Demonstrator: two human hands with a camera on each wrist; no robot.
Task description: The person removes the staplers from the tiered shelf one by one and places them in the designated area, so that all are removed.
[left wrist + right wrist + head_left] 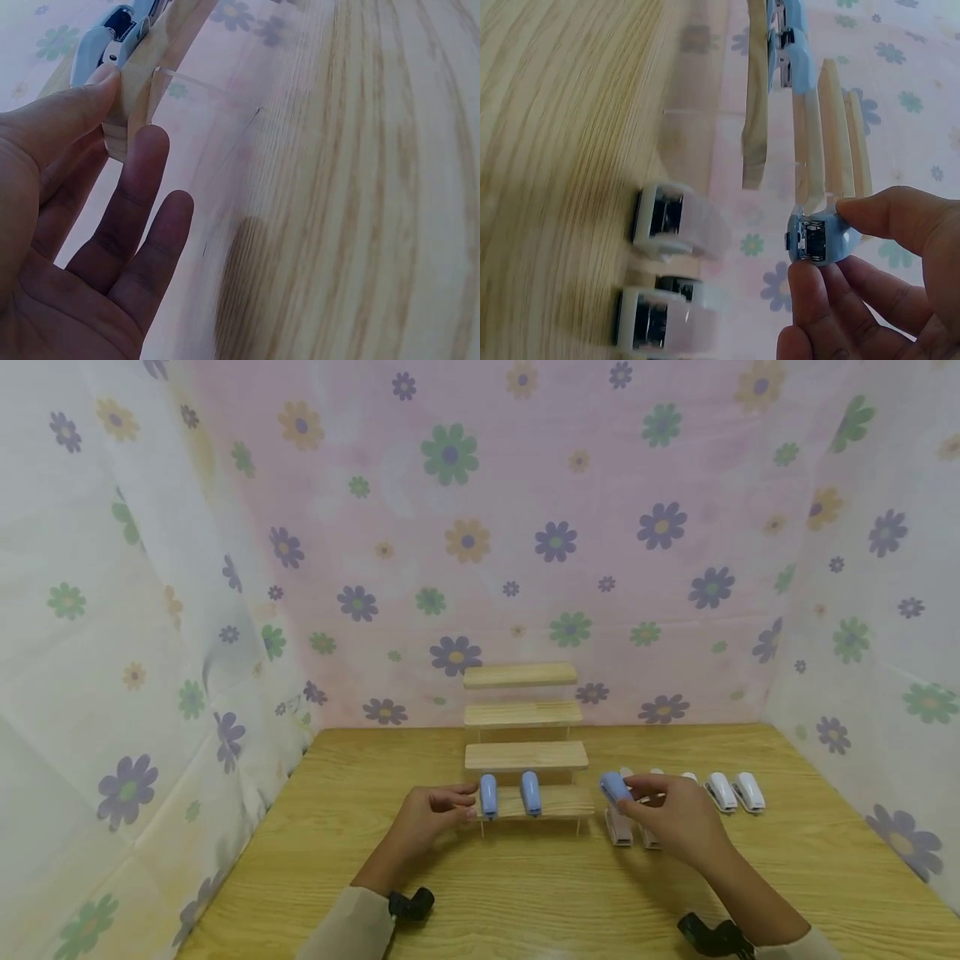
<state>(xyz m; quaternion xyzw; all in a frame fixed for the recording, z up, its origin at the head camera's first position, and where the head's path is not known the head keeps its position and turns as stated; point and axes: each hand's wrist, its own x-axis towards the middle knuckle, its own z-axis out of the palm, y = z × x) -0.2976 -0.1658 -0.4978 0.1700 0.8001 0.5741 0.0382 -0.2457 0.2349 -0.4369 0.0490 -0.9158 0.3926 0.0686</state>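
Note:
My right hand (678, 818) pinches a blue mini stapler (615, 787) between thumb and fingers, right of a wooden display stand with step-like shelves. The right wrist view shows this stapler (821, 238) end-on, its dark metal opening facing the camera. My left hand (427, 818) grips the left end of the lowest shelf (510, 803) with thumb and forefinger, its other fingers (169, 225) extended. On that shelf stand two blue staplers, a left one (488, 796) close by my left thumb and another blue stapler (531, 793) near the middle.
Several white and pale staplers stand on the table (525, 893) at the right, including a white stapler (748, 792) at the row's end and a pale stapler (619, 828) beneath my right hand. Higher shelves (522, 714) rise behind. Flowered cloth (510, 485) surrounds the table.

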